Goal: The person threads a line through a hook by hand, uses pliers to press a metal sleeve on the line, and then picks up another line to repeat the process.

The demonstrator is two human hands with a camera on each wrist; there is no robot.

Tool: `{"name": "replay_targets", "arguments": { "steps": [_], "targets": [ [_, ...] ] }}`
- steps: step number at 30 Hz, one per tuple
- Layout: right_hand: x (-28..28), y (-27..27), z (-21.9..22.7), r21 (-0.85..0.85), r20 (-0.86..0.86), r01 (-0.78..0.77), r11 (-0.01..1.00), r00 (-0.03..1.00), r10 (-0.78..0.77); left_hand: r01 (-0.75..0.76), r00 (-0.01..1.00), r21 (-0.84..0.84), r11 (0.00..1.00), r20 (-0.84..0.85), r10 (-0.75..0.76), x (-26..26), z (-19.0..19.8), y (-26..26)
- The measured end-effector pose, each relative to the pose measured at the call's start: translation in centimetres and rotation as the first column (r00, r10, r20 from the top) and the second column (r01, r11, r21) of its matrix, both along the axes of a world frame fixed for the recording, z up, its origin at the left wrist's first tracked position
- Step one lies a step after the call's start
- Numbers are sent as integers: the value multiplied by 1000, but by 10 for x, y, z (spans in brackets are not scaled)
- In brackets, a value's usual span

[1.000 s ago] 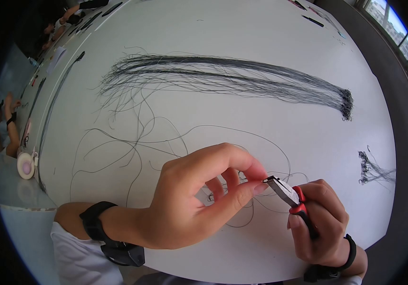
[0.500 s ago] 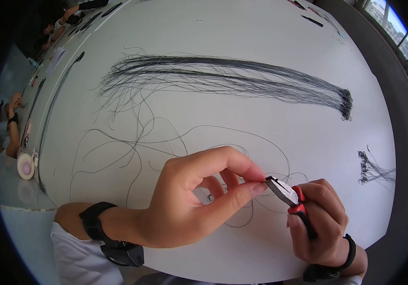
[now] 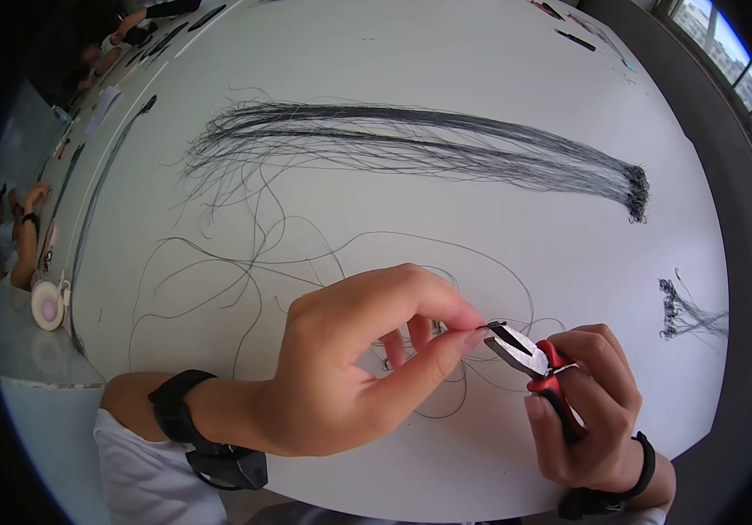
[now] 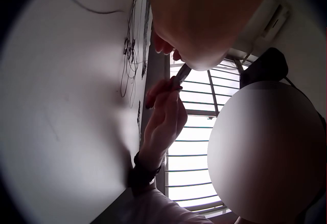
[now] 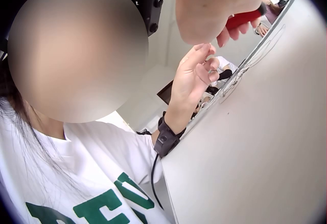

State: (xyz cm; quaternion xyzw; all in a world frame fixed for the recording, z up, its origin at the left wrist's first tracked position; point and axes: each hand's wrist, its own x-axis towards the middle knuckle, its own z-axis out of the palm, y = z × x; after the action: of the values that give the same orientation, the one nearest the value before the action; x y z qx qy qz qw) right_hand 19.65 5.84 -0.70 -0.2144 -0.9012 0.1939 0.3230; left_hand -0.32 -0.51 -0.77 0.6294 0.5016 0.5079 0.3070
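Note:
My left hand (image 3: 358, 359) pinches a thin dark wire between thumb and index fingertip, most of it hidden by the fingers. My right hand (image 3: 599, 411) grips a pair of pliers (image 3: 525, 357) by its red-and-black handles. The jaws stand parted, right at the left fingertips, with the wire's tip beside them. In the right wrist view a red handle (image 5: 245, 18) shows within the right hand's fingers. Loose dark wires (image 3: 249, 262) curl over the table, some passing under the left hand.
A long bundle of dark wires (image 3: 428, 122) with curled right ends lies across the white table (image 3: 481, 472). A smaller bunch of curled-end wires (image 3: 672, 308) is at the right edge. A black-handled tool (image 3: 576, 39) lies far right. Other people (image 3: 21, 236) sit at the left.
The pliers' jaws have parted and the right hand's fingers have loosened around the handles. My left hand has shifted slightly left, the pinch kept. The wire bundles lie unmoved.

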Motion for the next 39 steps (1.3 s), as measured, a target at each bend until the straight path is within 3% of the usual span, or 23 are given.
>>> {"name": "replay_targets", "arguments": {
  "steps": [2,12,17,21,26,36,39],
  "targets": [
    [0,0,-3,-32,-60,18,999,998,-19,-28,999,18,999,-17,28,0,-1,0],
    [2,0,0,-17,-22,-1,1000,1000,1,-21,997,71,997,-75,26,0,-1,0],
    [1,0,0,-9,-20,8,1000,1000,-9,36,992,-150,988,123,-18,0,2,-1],
    [2,1,2,6,-10,-7,1000,1000,7,56,988,-177,983,155,-28,0,4,-1],
    [1,1,0,7,-17,-3,1000,1000,3,105,971,-328,939,238,-25,0,8,0],
    [1,2,4,-13,27,9,1000,1000,-8,94,976,-283,955,216,-32,0,6,1],
    [2,3,4,-28,10,18,999,1000,-17,44,951,-336,941,304,64,0,7,2]
  ]
}}
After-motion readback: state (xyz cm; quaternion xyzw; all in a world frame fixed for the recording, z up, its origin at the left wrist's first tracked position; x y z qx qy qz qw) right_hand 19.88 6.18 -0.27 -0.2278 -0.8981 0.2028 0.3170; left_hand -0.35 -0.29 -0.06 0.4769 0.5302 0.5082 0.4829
